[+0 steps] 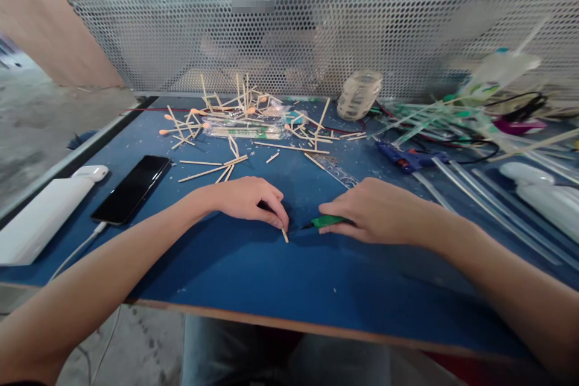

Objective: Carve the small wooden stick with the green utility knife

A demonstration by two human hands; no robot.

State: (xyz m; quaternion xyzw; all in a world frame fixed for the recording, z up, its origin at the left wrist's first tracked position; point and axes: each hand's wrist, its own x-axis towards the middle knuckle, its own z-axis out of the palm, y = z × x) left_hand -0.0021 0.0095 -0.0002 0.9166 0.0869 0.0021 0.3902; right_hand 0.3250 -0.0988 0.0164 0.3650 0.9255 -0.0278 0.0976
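Note:
My left hand (pixel 251 199) rests on the blue tabletop (pixel 271 271) with its fingers curled, pinching a short wooden stick (pixel 284 234) against the surface. My right hand (pixel 375 211) lies just to the right, closed around a green-handled cutter (pixel 328 221) whose dark tip points left toward the stick. The two hands are a few centimetres apart near the table's middle.
A heap of wooden sticks and orange-tipped swabs (pixel 230 123) lies at the back. A black phone (pixel 131 188) and white power bank (pixel 43 217) sit left. A blue glue gun (pixel 404 158), clear glue sticks (pixel 474 193), a jar (pixel 359 93) and a perforated metal screen (pixel 316 18) stand right and behind.

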